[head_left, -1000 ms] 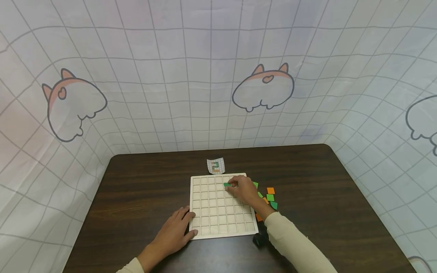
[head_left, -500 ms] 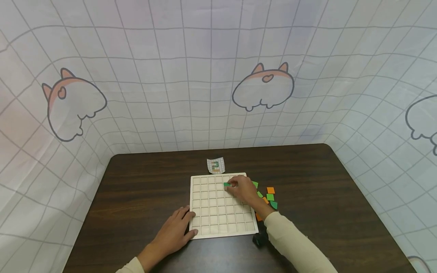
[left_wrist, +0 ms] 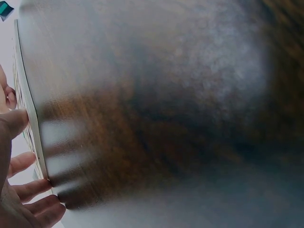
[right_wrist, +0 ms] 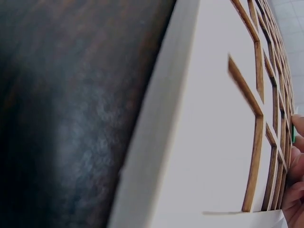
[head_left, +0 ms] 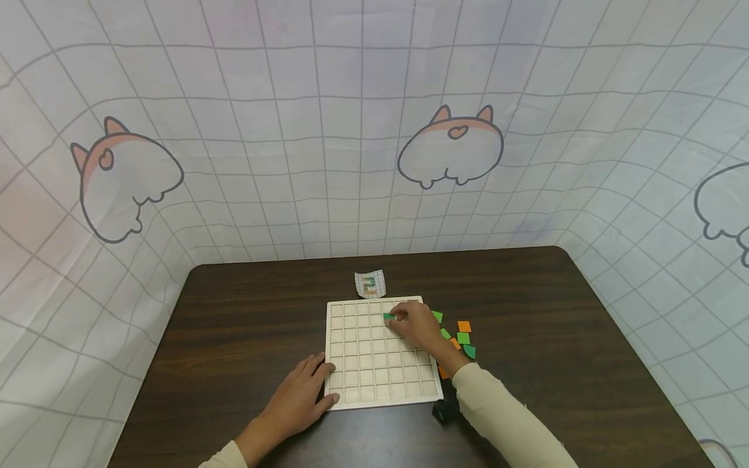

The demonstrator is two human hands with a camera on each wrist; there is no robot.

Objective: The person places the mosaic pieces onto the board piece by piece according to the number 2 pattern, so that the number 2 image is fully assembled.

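Note:
A pale gridded board [head_left: 365, 361] lies on the dark table. My right hand [head_left: 418, 325] reaches over its far right part, pinching a small green tile [head_left: 389, 316] between thumb and finger in one of the upper squares. The right wrist view catches that hand [right_wrist: 295, 175] at its right edge, with a sliver of the green tile [right_wrist: 293, 129] beyond the board's raised dividers. My left hand [head_left: 298, 396] rests at the board's left side, thumb and a fingertip on the rim. In the left wrist view its fingers [left_wrist: 35, 190] are extended along the board's edge [left_wrist: 33, 118].
Right of the board lie loose tiles: orange [head_left: 464, 326], light green [head_left: 463, 338] and dark green [head_left: 469, 351], several partly hidden by my right arm. A paper card [head_left: 370, 285] with a coloured pattern sits behind the board. A small black object [head_left: 445, 411] is beside my right sleeve.

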